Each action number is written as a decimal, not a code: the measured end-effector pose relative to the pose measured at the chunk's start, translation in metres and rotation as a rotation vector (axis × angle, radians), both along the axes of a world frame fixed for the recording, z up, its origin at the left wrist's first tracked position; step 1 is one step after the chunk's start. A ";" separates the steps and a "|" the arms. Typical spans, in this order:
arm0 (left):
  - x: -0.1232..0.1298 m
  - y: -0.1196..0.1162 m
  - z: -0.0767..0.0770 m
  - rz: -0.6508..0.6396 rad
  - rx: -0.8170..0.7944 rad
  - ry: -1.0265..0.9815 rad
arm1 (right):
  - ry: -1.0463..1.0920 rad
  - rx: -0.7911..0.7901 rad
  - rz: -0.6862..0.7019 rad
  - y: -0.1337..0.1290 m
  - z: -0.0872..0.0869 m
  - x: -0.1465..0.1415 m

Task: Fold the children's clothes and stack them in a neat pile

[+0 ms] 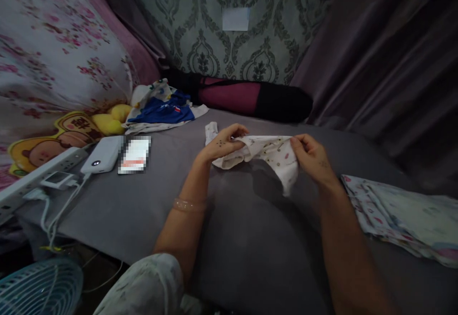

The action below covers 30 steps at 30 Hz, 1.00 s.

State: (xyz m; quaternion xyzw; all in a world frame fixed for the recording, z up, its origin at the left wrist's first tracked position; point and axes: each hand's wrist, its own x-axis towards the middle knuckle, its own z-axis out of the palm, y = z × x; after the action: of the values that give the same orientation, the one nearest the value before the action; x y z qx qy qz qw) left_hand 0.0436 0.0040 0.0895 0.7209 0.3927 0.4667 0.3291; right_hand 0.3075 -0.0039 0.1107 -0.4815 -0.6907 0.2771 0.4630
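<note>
A small white garment (pixel 277 157) with a scattered print, its exact kind unclear, is stretched between my two hands above the grey sheet. My left hand (pixel 225 142) grips its left part, thumb and fingers closed on the cloth. On the other side, my right hand (pixel 310 155) pinches the upper right edge between thumb and fingers. One corner of the cloth hangs down beside my right hand. A white end of cloth (pixel 211 132) shows behind my left hand; whether it belongs to the same garment I cannot tell.
Folded printed cloths (pixel 404 215) lie stacked at the right. Far left are a blue and white garment pile (pixel 162 107), a yellow plush (pixel 77 129), a white power bank (pixel 102 154) and a power strip (pixel 67 160). A black and maroon roll (pixel 250 98) lies along the wall; a fan (pixel 41 286) stands lower left.
</note>
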 end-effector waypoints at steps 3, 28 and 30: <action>0.002 -0.003 0.005 -0.029 0.020 -0.065 | 0.055 -0.094 0.000 -0.003 0.005 0.005; 0.043 0.001 -0.013 -0.076 -0.195 -0.040 | -0.313 0.001 0.179 0.010 -0.037 -0.025; 0.033 0.004 -0.013 -0.021 -0.161 -0.038 | -0.242 -0.007 0.127 0.017 -0.044 -0.019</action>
State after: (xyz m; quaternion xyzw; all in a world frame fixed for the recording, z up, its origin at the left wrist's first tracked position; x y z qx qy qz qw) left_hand 0.0767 0.0076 0.0768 0.6873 0.4150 0.4436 0.3983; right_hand 0.2881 0.0127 0.0668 -0.4685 -0.7696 0.2479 0.3561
